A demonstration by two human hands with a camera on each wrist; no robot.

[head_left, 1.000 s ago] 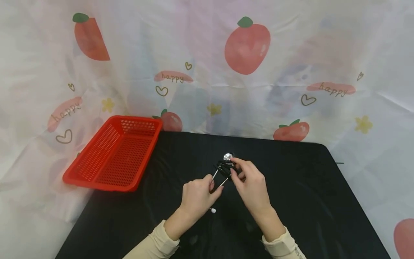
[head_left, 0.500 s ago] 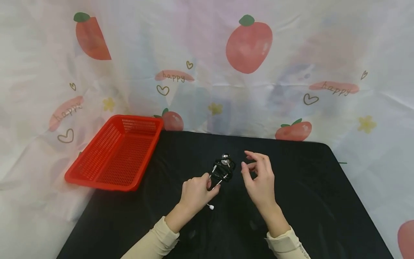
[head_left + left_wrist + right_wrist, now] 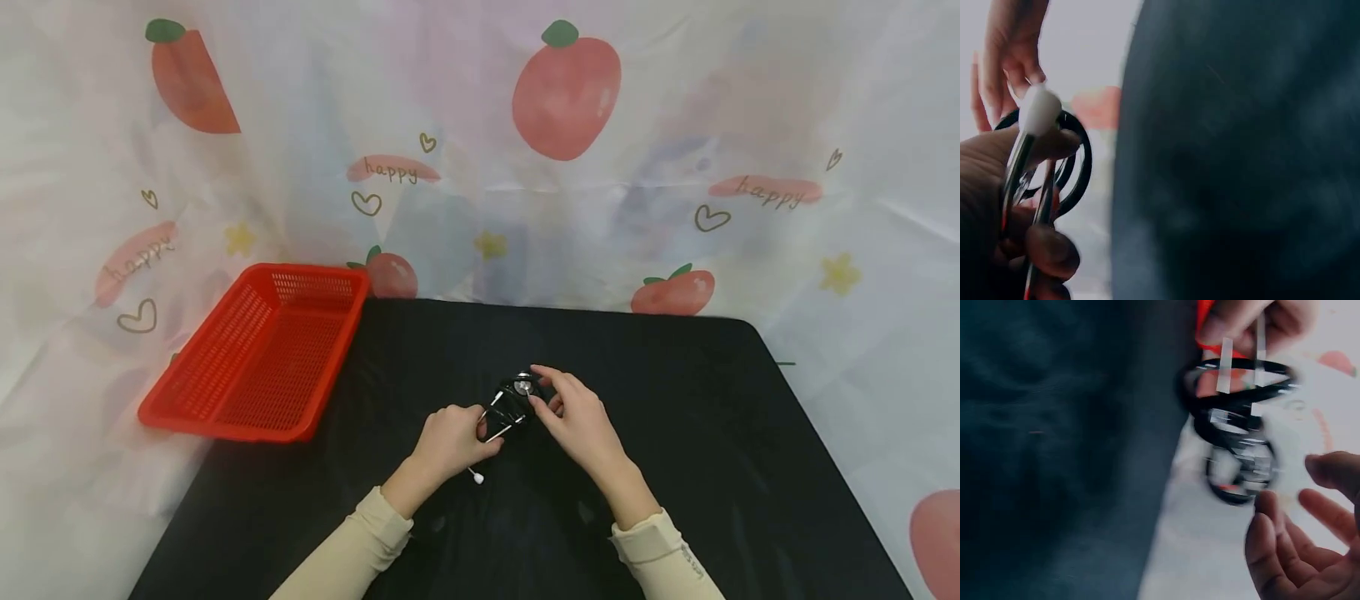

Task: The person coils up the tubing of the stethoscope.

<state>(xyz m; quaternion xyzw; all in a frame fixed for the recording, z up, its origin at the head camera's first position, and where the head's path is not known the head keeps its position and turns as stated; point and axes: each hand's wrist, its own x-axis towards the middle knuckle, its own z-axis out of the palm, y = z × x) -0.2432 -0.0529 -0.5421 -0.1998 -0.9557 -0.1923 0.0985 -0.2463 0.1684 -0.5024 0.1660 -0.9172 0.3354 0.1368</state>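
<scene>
A stethoscope point(image 3: 512, 407) with its black tubing wound into loops is held above the black table. My left hand point(image 3: 448, 442) grips it by the metal ear tubes. One white ear tip point(image 3: 1040, 111) sticks out past the fingers in the left wrist view. The round silver chest piece point(image 3: 523, 385) sits at the far end of the loops. Beside it is my right hand point(image 3: 581, 421), thumb and forefinger apart around that end. In the right wrist view its fingertips point(image 3: 1265, 503) come right at the lower loop of tubing point(image 3: 1229, 434), and its fingers are spread.
A red plastic basket point(image 3: 347, 346) with slotted walls stands at the table's left rear. The black table point(image 3: 660, 367) reaches back to a pale curtain point(image 3: 450, 75) printed with fruit and hearts.
My right hand drew back to the right from the tubing, then came in again beside the chest piece. The left hand keeps its grip, shifting slightly left and tilting the stethoscope.
</scene>
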